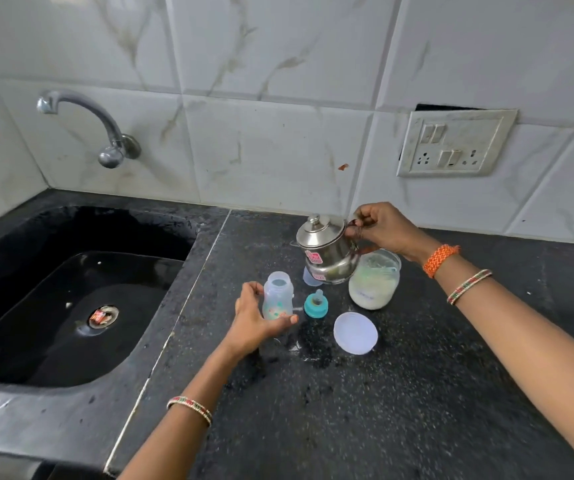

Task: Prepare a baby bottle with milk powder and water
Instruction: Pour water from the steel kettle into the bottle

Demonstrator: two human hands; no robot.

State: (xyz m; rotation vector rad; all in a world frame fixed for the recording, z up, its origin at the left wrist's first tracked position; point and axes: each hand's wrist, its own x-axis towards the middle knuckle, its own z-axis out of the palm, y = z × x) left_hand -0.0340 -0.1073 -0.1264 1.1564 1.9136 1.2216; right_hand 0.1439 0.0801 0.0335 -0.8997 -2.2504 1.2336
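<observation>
Left hand [254,323] grips bottle [277,296] beside counter edge [181,306]; right hand [385,230] tilts kettle [327,251].

No text, number or brand can be read. The steel kettle [325,249] carries a red-and-white sticker on its side, its print too blurred to make out. The baby bottle [277,296] has small coloured prints low on its wall, without legible lettering. The milk powder jar [374,280] shows faint marks near its base, too small to tell. A red scrap lies in the sink drain [102,315], unreadable
</observation>
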